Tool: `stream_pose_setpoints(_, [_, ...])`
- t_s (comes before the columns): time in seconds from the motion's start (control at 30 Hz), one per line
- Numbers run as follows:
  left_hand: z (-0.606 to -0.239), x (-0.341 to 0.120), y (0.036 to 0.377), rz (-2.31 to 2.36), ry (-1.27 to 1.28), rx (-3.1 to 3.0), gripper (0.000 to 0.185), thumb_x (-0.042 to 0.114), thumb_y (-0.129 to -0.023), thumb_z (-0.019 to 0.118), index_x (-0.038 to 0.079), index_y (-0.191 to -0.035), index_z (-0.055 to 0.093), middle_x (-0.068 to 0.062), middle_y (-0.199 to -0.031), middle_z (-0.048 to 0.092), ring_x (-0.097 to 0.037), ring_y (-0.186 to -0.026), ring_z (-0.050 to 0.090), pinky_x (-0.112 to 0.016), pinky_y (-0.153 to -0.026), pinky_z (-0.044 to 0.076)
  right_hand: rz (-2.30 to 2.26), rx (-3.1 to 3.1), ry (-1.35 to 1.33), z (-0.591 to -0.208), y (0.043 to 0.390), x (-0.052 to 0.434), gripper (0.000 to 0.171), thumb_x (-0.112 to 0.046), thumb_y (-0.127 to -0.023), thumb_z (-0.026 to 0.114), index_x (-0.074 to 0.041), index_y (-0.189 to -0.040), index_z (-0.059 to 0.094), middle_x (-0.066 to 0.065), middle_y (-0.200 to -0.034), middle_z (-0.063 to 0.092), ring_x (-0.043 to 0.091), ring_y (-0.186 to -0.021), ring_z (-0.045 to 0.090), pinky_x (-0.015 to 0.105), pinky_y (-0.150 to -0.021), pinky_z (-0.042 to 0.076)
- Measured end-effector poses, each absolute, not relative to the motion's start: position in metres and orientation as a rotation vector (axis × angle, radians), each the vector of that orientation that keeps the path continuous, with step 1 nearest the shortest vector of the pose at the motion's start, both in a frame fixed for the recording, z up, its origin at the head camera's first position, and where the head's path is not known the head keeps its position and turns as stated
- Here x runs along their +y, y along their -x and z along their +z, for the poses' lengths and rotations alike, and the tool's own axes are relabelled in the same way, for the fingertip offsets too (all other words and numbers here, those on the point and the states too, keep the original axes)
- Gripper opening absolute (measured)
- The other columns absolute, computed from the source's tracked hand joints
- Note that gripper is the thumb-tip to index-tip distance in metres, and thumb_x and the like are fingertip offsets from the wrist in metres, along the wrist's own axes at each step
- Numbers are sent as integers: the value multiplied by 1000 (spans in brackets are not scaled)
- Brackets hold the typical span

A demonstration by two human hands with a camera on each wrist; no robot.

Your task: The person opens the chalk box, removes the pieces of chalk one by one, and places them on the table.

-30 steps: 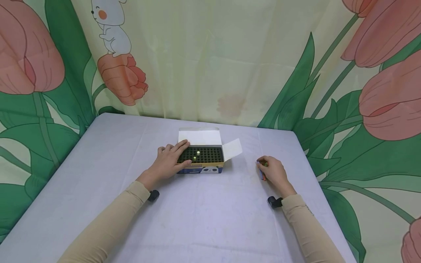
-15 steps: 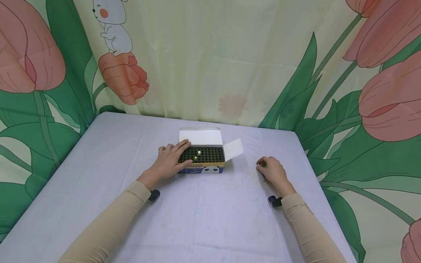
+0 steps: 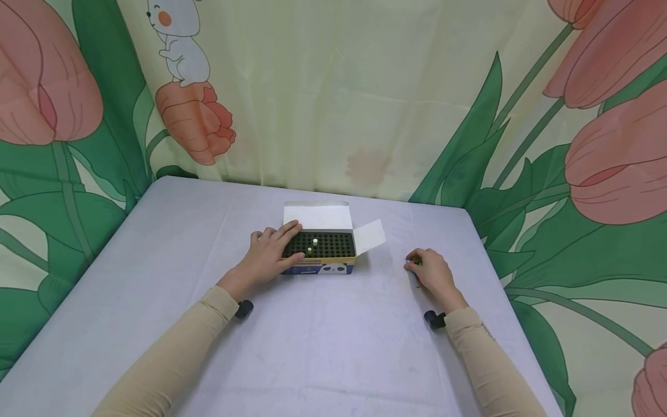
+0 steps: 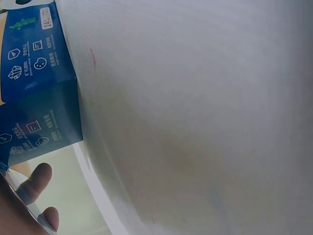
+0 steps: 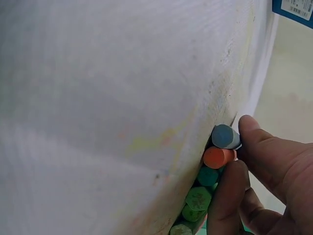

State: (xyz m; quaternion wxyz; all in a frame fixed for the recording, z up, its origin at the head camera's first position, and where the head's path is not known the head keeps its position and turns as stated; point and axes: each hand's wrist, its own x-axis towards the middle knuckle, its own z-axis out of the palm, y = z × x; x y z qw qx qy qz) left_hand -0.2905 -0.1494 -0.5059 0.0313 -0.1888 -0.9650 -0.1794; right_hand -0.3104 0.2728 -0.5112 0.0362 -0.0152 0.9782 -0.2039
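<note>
A small cardboard box sits open near the middle of the bench, its white lid flap standing up at the back and a side flap splayed out to the right. Inside is a dark grid tray with two pale green sticks standing upright in its cells; the front wall is blue and yellow with printed icons. The left hand rests on the box's left end, fingers nearly straight and spread over the tray's corner, thumb along the front wall. Well apart, to the right of the box, the right hand lies on the bench with its fingers curled round a bundle of short round sticks. The right wrist view shows their ends: blue, orange and several green, pinched between thumb and fingers against the cloth.
</note>
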Motion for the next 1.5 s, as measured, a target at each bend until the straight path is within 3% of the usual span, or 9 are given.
stream_pose_setpoints(0.37, [-506, -149, 291, -545, 585, -2966, 80, 66, -102, 49, 27, -167, 25, 4, -173, 22, -40, -133, 47, -69, -105, 29, -696, 2974, 36, -508, 311, 274, 33, -27, -101, 70, -3, -123, 70, 20, -117, 67, 35, -105, 63, 52, -93, 50])
stream_pose_setpoints(0.6, [-505, -150, 291, -541, 576, -2968, 79, 66, -102, 49, 28, -167, 24, 5, -173, 21, -39, -133, 46, -69, -106, 28, -763, 3022, 100, -496, 315, 272, 30, -24, -101, 69, -1, -121, 70, 19, -111, 69, 36, -103, 64, 48, -85, 53])
stream_pose_setpoints(0.77, [-505, -152, 291, -539, 574, -2961, 79, 66, -102, 49, 27, -167, 25, 4, -173, 21, -40, -133, 46, -69, -105, 29, -853, 3057, 126, -483, 319, 266, 31, -23, -102, 69, -1, -122, 70, 20, -113, 69, 38, -106, 67, 48, -86, 55])
stream_pose_setpoints(1.0, [-507, -150, 292, -547, 591, -2955, 79, 65, -102, 50, 27, -167, 25, 4, -173, 22, -39, -132, 47, -67, -105, 30, -1100, 3043, 135, -457, 324, 251, 31, -21, -103, 67, 1, -125, 68, 20, -114, 66, 39, -102, 71, 38, -76, 62])
stream_pose_setpoints(1.3, [-507, -151, 291, -552, 590, -2957, 79, 66, -102, 49, 27, -167, 25, 5, -173, 21, -39, -133, 47, -68, -105, 30, -1235, 3085, 255, -428, 327, 220, 25, -21, -100, 71, -4, -119, 70, 13, -111, 69, 28, -96, 72, 33, -75, 62])
stream_pose_setpoints(1.5, [-505, -150, 290, -561, 597, -2950, 80, 65, -102, 50, 26, -166, 25, 4, -173, 22, -40, -133, 47, -68, -105, 30, -1348, 3062, 344, -416, 324, 202, 23, -20, -100, 71, -3, -116, 71, 12, -112, 70, 31, -96, 72, 26, -73, 61])
